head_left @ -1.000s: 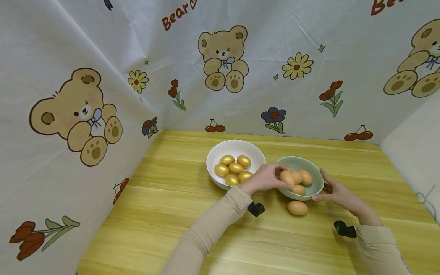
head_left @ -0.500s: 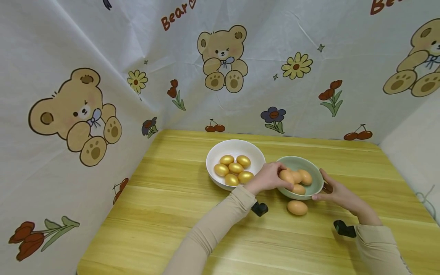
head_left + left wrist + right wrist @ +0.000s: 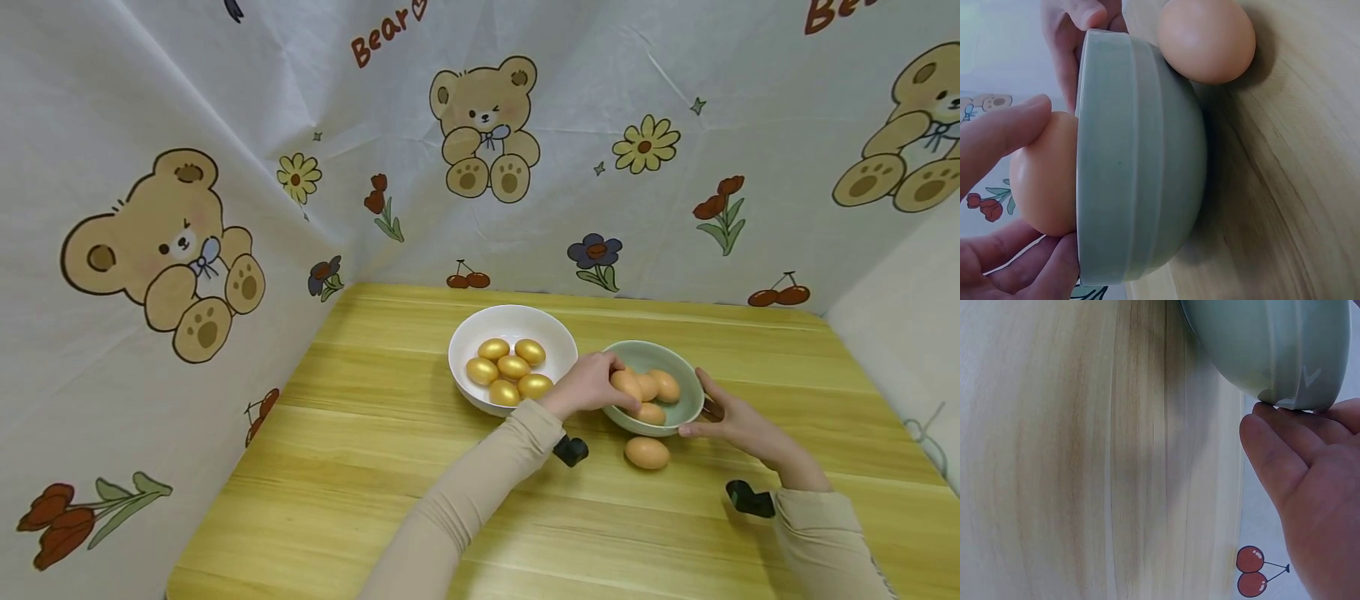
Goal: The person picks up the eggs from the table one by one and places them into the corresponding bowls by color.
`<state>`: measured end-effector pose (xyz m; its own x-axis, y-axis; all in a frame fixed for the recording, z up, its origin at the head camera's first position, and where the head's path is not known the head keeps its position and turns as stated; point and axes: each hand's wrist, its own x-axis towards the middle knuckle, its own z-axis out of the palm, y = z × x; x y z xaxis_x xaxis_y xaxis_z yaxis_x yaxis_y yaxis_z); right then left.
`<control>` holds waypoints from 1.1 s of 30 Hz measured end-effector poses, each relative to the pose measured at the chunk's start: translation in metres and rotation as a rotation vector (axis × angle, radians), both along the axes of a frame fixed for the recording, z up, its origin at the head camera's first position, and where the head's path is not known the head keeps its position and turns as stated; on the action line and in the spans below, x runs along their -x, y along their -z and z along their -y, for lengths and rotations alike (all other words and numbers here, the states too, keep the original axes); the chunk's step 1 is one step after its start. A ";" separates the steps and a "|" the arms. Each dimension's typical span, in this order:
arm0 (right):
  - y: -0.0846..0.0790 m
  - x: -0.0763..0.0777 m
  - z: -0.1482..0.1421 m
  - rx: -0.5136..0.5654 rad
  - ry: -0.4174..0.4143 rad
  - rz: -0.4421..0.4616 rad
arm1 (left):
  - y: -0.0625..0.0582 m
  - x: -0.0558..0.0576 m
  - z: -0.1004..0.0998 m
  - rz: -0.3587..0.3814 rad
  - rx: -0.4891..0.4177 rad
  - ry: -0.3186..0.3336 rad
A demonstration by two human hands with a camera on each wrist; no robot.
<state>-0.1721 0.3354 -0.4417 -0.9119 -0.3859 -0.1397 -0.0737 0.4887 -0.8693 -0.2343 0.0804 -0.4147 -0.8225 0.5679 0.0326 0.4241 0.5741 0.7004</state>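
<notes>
In the head view, my left hand (image 3: pixel 588 385) pinches a brown egg (image 3: pixel 626 385) at the left rim of the pale green bowl (image 3: pixel 686 408). The left wrist view shows that egg (image 3: pixel 1044 175) standing partly above the rim, between thumb and fingers. Several more brown eggs (image 3: pixel 664 386) lie in the bowl. My right hand (image 3: pixel 742 429) holds the bowl's right side, thumb at the near rim and forefinger farther back. Its fingertips (image 3: pixel 1260 411) meet the outer wall in the right wrist view. Another brown egg (image 3: pixel 647 453) lies on the table just in front of the bowl.
To the left of the green bowl stands a white bowl (image 3: pixel 480 321) with several golden eggs (image 3: pixel 513 367). Both bowls are on a wood-grain table (image 3: pixel 360 433). A bear-print cloth (image 3: pixel 555 208) hangs behind the table and along its left side.
My left wrist and forearm have shifted slightly to the right while the fingers stay on the egg. The right hand, both bowls and the loose egg look unchanged.
</notes>
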 end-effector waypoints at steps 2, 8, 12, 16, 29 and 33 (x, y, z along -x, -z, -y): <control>0.000 0.000 0.000 -0.001 -0.001 -0.001 | 0.001 0.001 -0.001 -0.001 0.017 -0.001; 0.000 0.000 0.001 0.002 -0.005 -0.001 | 0.001 0.003 -0.007 0.004 0.074 -0.003; 0.000 0.000 0.001 0.013 -0.009 0.002 | 0.002 0.004 -0.010 -0.001 0.099 0.004; 0.000 0.001 0.001 0.011 -0.008 0.003 | 0.002 0.005 -0.012 -0.024 0.136 0.017; 0.004 0.002 -0.001 0.020 -0.008 -0.002 | 0.000 0.003 -0.016 -0.073 0.234 0.014; 0.002 0.001 0.000 0.011 -0.004 -0.003 | 0.000 0.003 -0.017 -0.080 0.242 0.025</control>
